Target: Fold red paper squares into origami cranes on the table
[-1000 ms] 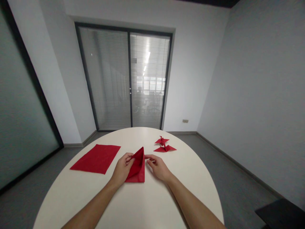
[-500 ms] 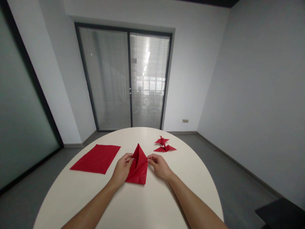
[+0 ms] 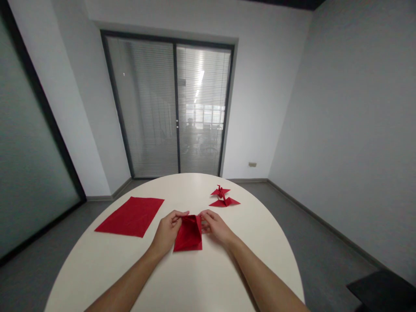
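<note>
A piece of red origami paper [image 3: 188,236], partly folded, is between my hands above the middle of the table. It looks squarish, with a dark opening facing me. My left hand [image 3: 167,229] grips its left edge, thumb in front and fingers behind. At the upper right corner, my right hand [image 3: 217,226] pinches the paper; some of its fingertips are hidden behind the edge. To the left lies a flat red sheet [image 3: 130,216]. Beyond my right hand are two folded red paper cranes, a nearer one [image 3: 225,202] and a farther one [image 3: 220,192].
Everything lies on a round cream table [image 3: 175,286] with a curved far edge. A glass partition with blinds [image 3: 146,112] stands behind it. At the lower right is a dark flat object [image 3: 383,288], perhaps a chair.
The tall pointed top of the paper has come down, and the paper now shows a squarer, open pocket. Both hands stay close to where they were, still at its sides.
</note>
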Tool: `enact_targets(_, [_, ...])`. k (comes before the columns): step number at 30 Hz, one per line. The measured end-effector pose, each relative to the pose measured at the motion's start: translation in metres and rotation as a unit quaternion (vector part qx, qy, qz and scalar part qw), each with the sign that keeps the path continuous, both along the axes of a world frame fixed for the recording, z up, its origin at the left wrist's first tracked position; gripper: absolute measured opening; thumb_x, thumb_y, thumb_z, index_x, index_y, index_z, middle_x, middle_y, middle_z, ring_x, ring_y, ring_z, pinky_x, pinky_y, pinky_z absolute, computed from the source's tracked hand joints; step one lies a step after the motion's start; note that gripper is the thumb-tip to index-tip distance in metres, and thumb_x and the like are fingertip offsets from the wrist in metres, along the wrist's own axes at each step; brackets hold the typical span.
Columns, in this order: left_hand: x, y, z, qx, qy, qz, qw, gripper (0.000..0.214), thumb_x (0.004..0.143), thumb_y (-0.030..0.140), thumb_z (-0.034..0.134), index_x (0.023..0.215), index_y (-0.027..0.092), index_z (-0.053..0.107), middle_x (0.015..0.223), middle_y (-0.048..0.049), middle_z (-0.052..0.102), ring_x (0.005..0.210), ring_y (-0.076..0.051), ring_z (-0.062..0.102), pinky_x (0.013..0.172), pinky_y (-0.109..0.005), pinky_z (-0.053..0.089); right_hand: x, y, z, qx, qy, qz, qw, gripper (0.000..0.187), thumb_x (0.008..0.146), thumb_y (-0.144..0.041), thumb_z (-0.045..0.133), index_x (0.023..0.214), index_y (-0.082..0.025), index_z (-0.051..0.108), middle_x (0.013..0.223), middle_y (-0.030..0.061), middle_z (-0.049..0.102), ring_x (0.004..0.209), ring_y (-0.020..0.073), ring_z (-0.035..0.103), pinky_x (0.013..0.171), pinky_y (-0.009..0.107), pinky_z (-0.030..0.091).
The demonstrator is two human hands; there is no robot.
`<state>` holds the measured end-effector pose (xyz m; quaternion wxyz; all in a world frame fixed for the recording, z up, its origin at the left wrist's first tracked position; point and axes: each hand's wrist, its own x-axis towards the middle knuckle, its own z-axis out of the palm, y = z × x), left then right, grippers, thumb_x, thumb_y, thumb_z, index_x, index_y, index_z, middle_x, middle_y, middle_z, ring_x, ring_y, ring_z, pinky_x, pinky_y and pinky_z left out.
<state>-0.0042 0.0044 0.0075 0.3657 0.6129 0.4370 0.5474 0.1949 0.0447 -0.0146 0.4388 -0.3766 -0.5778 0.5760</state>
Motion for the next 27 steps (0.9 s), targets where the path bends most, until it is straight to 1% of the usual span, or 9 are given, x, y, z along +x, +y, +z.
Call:
enact_targets(2, [0.0011,-0.0011,0.001,0.006,0.0,-0.006,1.0,0.025,0.084,0.038,0.056,0.093,0.017,0.067,0.112,-0.014,0.074,0.1,-0.026,0.071,0.09,-0.04,0.054,-0.0028,-0.0031,0.0037,-0.043,0.032,0.005,0.999,0.05,0.073,-0.065,0.069,0.091,-0.02,0.056,0.072,-0.0022,0.06,0.058,0.0133,0.057,0.056,0.027,0.044])
enact_targets(3, [0.0014,-0.0014,0.0012,0.008,0.001,-0.009,1.0,0.025,0.084,0.038,0.056,0.093,0.017,0.067,0.114,-0.0146,0.073,0.102,-0.026,0.07,0.092,-0.04,0.054,-0.0031,-0.0044,0.0058,-0.052,0.04,0.007,0.998,0.05,0.071,-0.062,0.072,0.092,-0.02,0.056,0.069,-0.0034,0.058,0.056,0.0124,0.055,0.056,0.026,0.042])
enact_targets(8, [0.0009,0.0004,-0.0021,-0.004,-0.01,-0.031,0.999,0.023,0.084,0.038,0.057,0.088,0.017,0.064,0.121,-0.0175,0.07,0.114,-0.027,0.066,0.097,-0.042,0.052,0.0016,-0.0057,0.0109,-0.023,0.029,-0.005,0.999,0.041,0.071,-0.049,0.076,0.091,-0.017,0.061,0.057,-0.0065,0.052,0.052,0.0097,0.044,0.053,0.024,0.031])
enact_targets(13, [-0.0001,0.002,-0.0026,-0.011,-0.014,-0.039,0.999,0.024,0.083,0.04,0.056,0.085,0.018,0.064,0.119,-0.0165,0.071,0.115,-0.027,0.066,0.097,-0.041,0.051,0.0053,-0.0005,0.008,0.007,0.032,-0.016,0.999,0.042,0.068,-0.047,0.078,0.091,-0.017,0.061,0.053,-0.0082,0.049,0.048,0.0086,0.039,0.05,0.023,0.027])
enact_targets(16, [0.0,0.0018,-0.0016,-0.035,-0.013,-0.027,0.999,0.027,0.083,0.043,0.056,0.085,0.018,0.065,0.113,-0.016,0.073,0.105,-0.027,0.069,0.086,-0.039,0.055,0.0062,0.0009,0.0079,0.026,0.034,-0.038,0.998,0.043,0.068,-0.048,0.078,0.092,-0.016,0.061,0.059,-0.0064,0.052,0.05,0.0088,0.043,0.051,0.023,0.03])
enact_targets(19, [0.0006,0.0026,-0.0026,-0.068,-0.028,-0.007,0.997,0.031,0.08,0.046,0.06,0.09,0.017,0.065,0.099,-0.0132,0.076,0.086,-0.025,0.073,0.07,-0.034,0.056,0.0061,0.0001,0.0082,0.053,0.03,-0.065,0.996,0.044,0.071,-0.049,0.077,0.096,-0.017,0.063,0.07,-0.0031,0.058,0.058,0.0108,0.051,0.056,0.024,0.037])
enact_targets(22, [0.0015,0.0044,-0.0044,-0.071,-0.036,0.004,0.997,0.036,0.074,0.047,0.07,0.091,0.017,0.064,0.084,-0.0088,0.075,0.076,-0.022,0.072,0.066,-0.03,0.054,0.0045,-0.0025,0.0082,0.08,0.03,-0.068,0.994,0.043,0.074,-0.048,0.075,0.103,-0.018,0.063,0.078,-0.001,0.061,0.066,0.0131,0.056,0.061,0.025,0.042])
enact_targets(24, [0.0021,0.0051,-0.0043,-0.077,-0.042,0.003,0.996,0.039,0.071,0.048,0.073,0.091,0.017,0.063,0.082,-0.008,0.075,0.075,-0.022,0.072,0.064,-0.03,0.054,0.0026,-0.0047,0.0085,0.083,0.039,-0.064,0.994,0.046,0.076,-0.046,0.074,0.11,-0.019,0.061,0.081,-0.0001,0.063,0.07,0.0142,0.059,0.064,0.026,0.044])
enact_targets(27, [0.0035,0.0046,-0.0019,-0.095,-0.064,-0.002,0.993,0.043,0.069,0.051,0.074,0.091,0.017,0.062,0.083,-0.0081,0.074,0.074,-0.023,0.072,0.062,-0.031,0.054,-0.0004,-0.0079,0.0096,0.054,0.061,-0.031,0.996,0.052,0.076,-0.046,0.076,0.117,-0.02,0.057,0.088,0.0024,0.068,0.076,0.0168,0.063,0.068,0.028,0.047])
